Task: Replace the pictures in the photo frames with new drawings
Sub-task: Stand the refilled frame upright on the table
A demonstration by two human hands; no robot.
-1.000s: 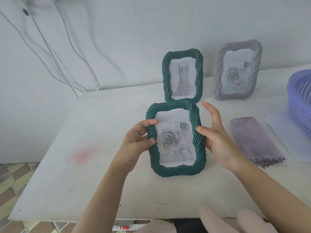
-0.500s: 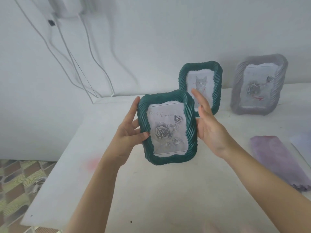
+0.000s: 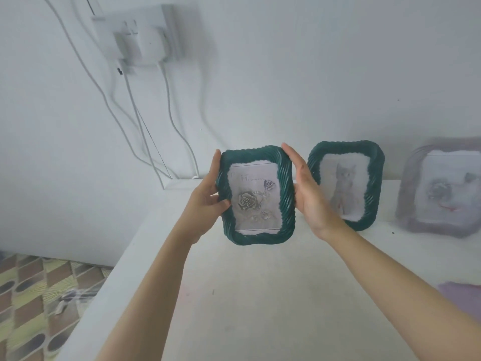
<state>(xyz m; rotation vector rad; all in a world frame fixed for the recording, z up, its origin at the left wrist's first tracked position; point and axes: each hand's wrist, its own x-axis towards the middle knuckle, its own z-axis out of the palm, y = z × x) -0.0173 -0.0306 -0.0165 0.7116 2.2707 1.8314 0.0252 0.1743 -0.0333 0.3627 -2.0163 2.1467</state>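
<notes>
Above the near table (image 3: 260, 295), the rose frame (image 3: 256, 195) is gripped at its left edge by the left hand (image 3: 207, 198), right hand (image 3: 309, 201) pressed flat-fingered on its right; judged placement step, next standing it left of the far cat frame (image 3: 350, 186)

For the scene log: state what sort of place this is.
Likely a room in a home: a white table against a plain wall, a socket with chargers, and patterned floor tiles.
</notes>
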